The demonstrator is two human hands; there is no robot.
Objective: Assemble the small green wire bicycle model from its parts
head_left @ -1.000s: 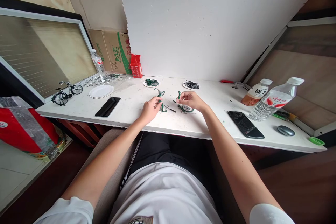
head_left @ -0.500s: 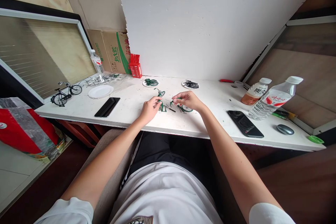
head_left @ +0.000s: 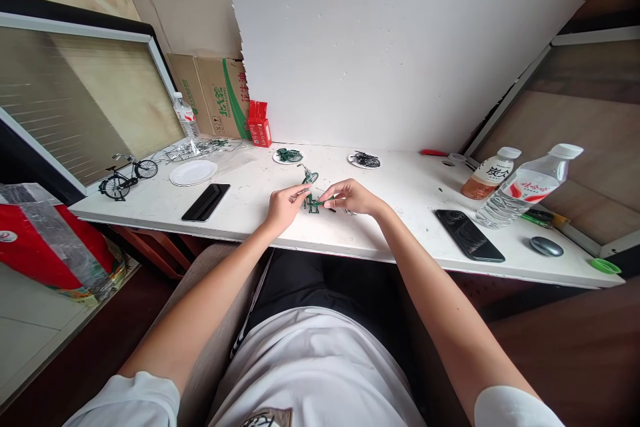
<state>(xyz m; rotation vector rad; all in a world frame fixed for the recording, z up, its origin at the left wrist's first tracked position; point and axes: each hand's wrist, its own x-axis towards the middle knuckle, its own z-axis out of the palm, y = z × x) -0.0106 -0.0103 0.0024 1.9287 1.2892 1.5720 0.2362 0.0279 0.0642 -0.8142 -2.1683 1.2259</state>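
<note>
A small green bicycle model, with one wheel toward the back, stands on the white table in front of me. My left hand pinches it by its upper part from the left. From the right, my right hand holds a small green part between thumb and fingertips, right at the model's frame. Whether the part touches the frame is too small to tell. Beneath my right hand, a loose wheel is mostly hidden.
Plates with green parts and black parts lie behind my hands. Left are a phone, a white plate and a black bicycle model. Right are another phone, bottles and a mouse.
My right hand has moved left with the green part, up to the bicycle model, and now covers more of the loose wheel. My left hand has stayed nearly in place.
</note>
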